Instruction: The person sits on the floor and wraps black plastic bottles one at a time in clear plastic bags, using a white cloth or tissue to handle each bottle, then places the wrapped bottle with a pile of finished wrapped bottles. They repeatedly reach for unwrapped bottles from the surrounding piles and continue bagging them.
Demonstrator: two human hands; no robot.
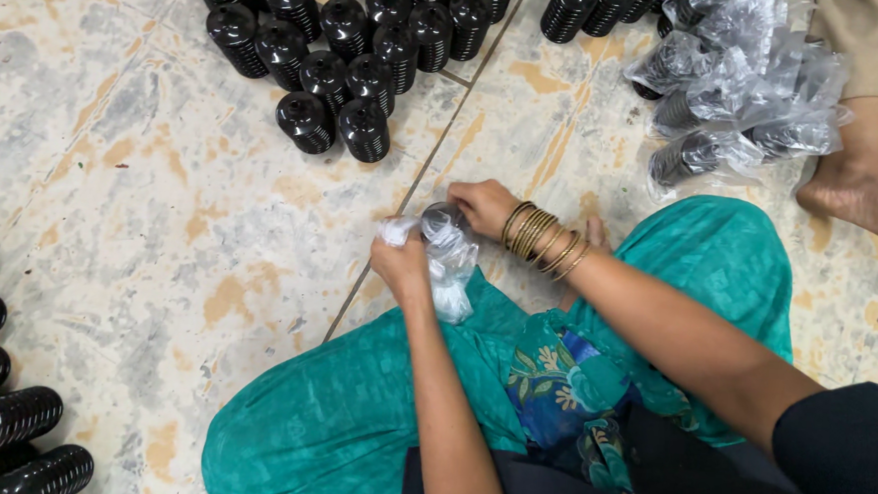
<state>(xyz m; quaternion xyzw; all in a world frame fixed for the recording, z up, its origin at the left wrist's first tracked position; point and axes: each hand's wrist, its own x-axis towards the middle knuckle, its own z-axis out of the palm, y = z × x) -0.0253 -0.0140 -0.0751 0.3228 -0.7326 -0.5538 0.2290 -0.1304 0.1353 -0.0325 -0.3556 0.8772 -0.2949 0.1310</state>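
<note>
My left hand (pixel 403 265) has its fingers closed on the gathered end of a clear plastic bag (pixel 448 263), pinching a white bunch of film at the left side. My right hand (pixel 483 206), gold bangles (pixel 544 241) stacked on the wrist, grips the top of the same bag from the far side, fingers curled over a black ribbed part (pixel 438 220) that sits inside it. So both hands hold one bagged piece, low over the floor (pixel 160 212) just ahead of my folded knee in teal cloth (pixel 350 413). It looks like the part is already in and the mouth of the bag is being drawn shut, though the film glares and I can't tell if it is sealed. Judging progress: a heap of bagged parts (pixel 738 82) lies top right, a small share done. A large cluster of bare black ribbed parts (pixel 350 42) stands upright at top centre, well apart from my hands, and another row of bare ribbed parts (pixel 1 384) lies on its sides at the left edge, so I'd say most of the lot is left to bag. Packaging is plain: clear crinkled film, no labels, stickers or signs that I can see on bags or floor. Another person's bare foot (pixel 857 194) rests on the mottled tile just beside the bagged heap.
</note>
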